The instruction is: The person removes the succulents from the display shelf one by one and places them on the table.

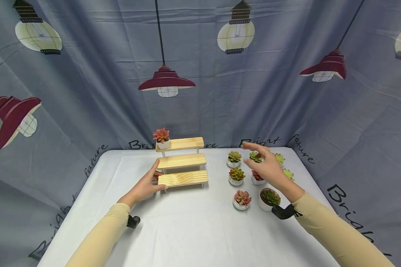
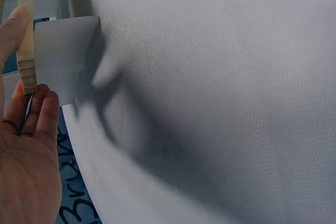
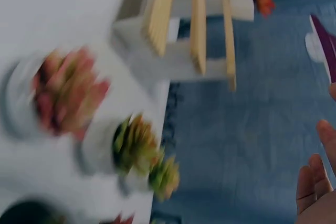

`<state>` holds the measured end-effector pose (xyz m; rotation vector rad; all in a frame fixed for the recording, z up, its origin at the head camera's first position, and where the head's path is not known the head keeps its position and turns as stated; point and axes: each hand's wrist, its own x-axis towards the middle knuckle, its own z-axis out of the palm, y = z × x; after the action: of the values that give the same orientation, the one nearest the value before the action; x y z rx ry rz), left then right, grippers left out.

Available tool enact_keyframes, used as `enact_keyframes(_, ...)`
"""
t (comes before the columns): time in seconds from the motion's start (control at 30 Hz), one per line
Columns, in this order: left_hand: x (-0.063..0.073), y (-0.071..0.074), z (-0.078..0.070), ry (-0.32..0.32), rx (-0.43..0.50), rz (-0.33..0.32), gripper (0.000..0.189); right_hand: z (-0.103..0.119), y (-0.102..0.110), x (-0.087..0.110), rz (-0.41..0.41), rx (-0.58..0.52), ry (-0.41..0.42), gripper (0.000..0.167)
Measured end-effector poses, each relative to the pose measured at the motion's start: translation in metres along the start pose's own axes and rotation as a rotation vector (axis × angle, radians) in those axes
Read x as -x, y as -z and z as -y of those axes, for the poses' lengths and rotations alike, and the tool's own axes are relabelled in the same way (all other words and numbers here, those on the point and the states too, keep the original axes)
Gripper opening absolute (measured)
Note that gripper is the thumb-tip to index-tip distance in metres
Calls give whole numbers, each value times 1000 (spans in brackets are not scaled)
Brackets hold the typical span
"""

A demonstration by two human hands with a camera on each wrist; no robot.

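A three-tier wooden plant stand (image 1: 181, 178) with pale boards and white supports stands at the back of the table. My left hand (image 1: 143, 190) holds it by its left end. In the left wrist view, the thumb lies on a board (image 2: 26, 35) while the other fingers (image 2: 48, 111) meet the board's end. On the top tier's left end sits a red-orange succulent (image 1: 161, 136) in a white pot. My right hand (image 1: 267, 167) is raised over the potted succulents at the right, fingers extended and nothing in its grasp. It partly hides a dark red succulent (image 1: 257, 175).
Several small succulents in white pots stand on the right, including a pink one (image 1: 242, 198), green ones (image 1: 236, 175) and a larger pot (image 1: 265, 204) near the right wrist. A white cloth covers the table (image 1: 193, 230). A grey-blue lamp-print curtain (image 1: 200, 111) hangs behind.
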<state>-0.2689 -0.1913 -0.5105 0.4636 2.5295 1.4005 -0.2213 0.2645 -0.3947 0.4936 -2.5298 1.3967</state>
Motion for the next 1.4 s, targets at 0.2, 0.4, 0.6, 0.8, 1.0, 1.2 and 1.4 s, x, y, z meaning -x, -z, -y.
enact_keyframes(0.2, -1, 0, 1, -3, 7, 6, 117, 24, -31, -24, 92, -70, 44, 56)
enact_keyframes(0.4, -2, 0, 2, -5, 5, -1, 116, 41, -60, -46, 138, -80, 87, 56)
enact_keyframes(0.6, -3, -2, 2, -2, -7, -3, 115, 50, -87, -62, 184, -138, 93, 57)
enact_keyframes(0.8, -2, -2, 2, 5, 2, -4, 116, 55, -116, -79, 223, -152, 108, 57)
enact_keyframes(1.0, -3, 0, 2, 3, 1, -6, 116, 58, -142, -96, 217, -157, 75, 58)
enact_keyframes(1.2, -3, 0, -1, -2, -9, -11, 117, 48, -162, -114, 170, -136, -1, 59)
enact_keyframes(1.4, -2, 1, 0, -1, -15, -15, 117, 41, -179, -130, 133, -134, -45, 63)
